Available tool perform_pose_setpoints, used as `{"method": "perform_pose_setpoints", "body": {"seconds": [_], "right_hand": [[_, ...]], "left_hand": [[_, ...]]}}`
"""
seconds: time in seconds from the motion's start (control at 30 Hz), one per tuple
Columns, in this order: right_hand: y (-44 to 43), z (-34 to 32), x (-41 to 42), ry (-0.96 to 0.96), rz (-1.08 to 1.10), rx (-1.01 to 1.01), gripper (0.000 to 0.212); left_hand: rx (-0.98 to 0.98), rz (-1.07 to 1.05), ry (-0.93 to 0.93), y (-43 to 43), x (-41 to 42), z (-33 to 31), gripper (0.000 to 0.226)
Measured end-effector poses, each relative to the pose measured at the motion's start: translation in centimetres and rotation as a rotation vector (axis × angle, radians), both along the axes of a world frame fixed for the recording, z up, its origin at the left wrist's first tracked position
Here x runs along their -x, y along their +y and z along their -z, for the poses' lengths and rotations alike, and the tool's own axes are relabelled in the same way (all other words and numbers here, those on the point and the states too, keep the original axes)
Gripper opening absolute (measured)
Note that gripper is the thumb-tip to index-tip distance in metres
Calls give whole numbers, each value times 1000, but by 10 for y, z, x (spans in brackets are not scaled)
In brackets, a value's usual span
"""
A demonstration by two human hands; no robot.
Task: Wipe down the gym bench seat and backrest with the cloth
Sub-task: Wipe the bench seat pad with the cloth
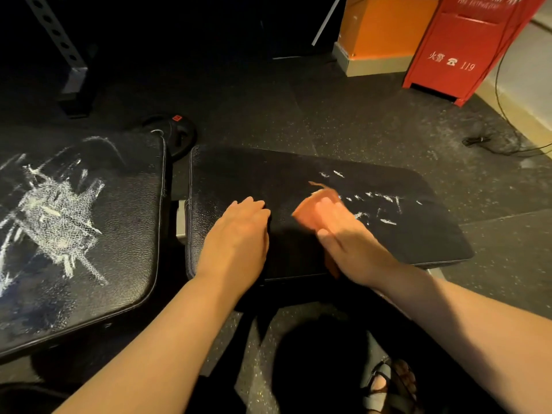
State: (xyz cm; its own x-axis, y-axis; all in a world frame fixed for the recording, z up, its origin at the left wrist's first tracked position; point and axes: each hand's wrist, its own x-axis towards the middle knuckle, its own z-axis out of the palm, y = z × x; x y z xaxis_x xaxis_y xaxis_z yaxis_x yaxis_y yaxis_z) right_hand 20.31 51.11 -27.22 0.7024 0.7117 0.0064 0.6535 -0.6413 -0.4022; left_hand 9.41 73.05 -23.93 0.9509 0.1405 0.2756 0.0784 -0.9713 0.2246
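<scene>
Pressing down on the seat (239,174), the right hand (343,237) lies over an orange cloth (307,213), fingers roughly straight and close together on top of it. Blur softens the hand, so finer detail of the grip cannot be told. Cloth shows ahead of the fingers and again under the heel of the palm. It sits near the middle of the seat, just left of a patch of white marks (379,204).

Left hand (239,234): flat on the seat, palm down, fingers straight and pressed together, holding nothing. It rests near the cloth but apart from it.

Backrest (134,234): to the left of the seat, separated by a narrow gap. Heavy white smears (56,216) cover much of its surface.

Surroundings: a black weight plate (179,132) on the floor beyond the gap; a red cabinet (460,46) marked 119 at upper right, beside an orange box (385,25); a dark cable (504,115) trailing across the floor at right; a sandalled foot (385,383) at the bottom edge.
</scene>
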Motion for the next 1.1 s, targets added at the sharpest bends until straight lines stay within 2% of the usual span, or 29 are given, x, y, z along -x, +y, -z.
{"method": "perform_pose_setpoints", "body": {"seconds": [0.07,0.1,0.13,0.23,0.3,0.33,0.4,0.5,0.57,0.6,0.63,0.7,0.77,0.83,0.9,1.0,1.03,1.1], "right_hand": [[16,0,-3,-9,217,14,27],[27,2,1,-15,231,-5,21],[36,1,10,-59,227,-36,22],[41,-9,42,16,142,-146,45],[20,-9,46,48,-48,-119,58],[8,-8,40,49,-112,-85,59],[-16,1,21,62,-97,-89,53],[-27,12,3,37,233,-120,38],[-7,16,6,28,468,-49,38],[6,17,14,-47,481,1,40],[16,15,23,-59,456,-32,40],[25,9,46,63,318,-168,49],[13,2,62,125,85,-155,60],[-12,7,49,80,-63,-98,60],[-33,16,27,45,11,-69,52],[-29,22,10,-69,290,11,21],[-18,21,13,-124,316,63,19],[9,14,36,-162,334,57,33]], "left_hand": [[-15,-2,-5,-1,-1,2,18],[-21,-3,-7,-1,-1,3,20],[-27,0,-4,-1,-3,4,22],[-31,20,14,-4,-5,4,26],[-28,30,29,-6,-7,3,24],[-28,32,33,-6,-7,2,24],[-36,33,43,-8,-9,1,23],[-81,60,60,-10,-11,1,19],[-67,74,61,-11,-12,4,23],[-70,85,68,-12,-13,6,29],[-71,102,78,-13,-13,8,34],[-40,135,88,-13,-13,11,37],[-9,140,104,-12,-14,11,36],[5,127,144,-12,-13,12,41],[44,96,186,-14,-12,9,49],[5,32,246,-19,-11,-1,55],[-26,22,251,-22,-10,-6,55],[-49,-5,271,-27,-8,-13,54]]}}
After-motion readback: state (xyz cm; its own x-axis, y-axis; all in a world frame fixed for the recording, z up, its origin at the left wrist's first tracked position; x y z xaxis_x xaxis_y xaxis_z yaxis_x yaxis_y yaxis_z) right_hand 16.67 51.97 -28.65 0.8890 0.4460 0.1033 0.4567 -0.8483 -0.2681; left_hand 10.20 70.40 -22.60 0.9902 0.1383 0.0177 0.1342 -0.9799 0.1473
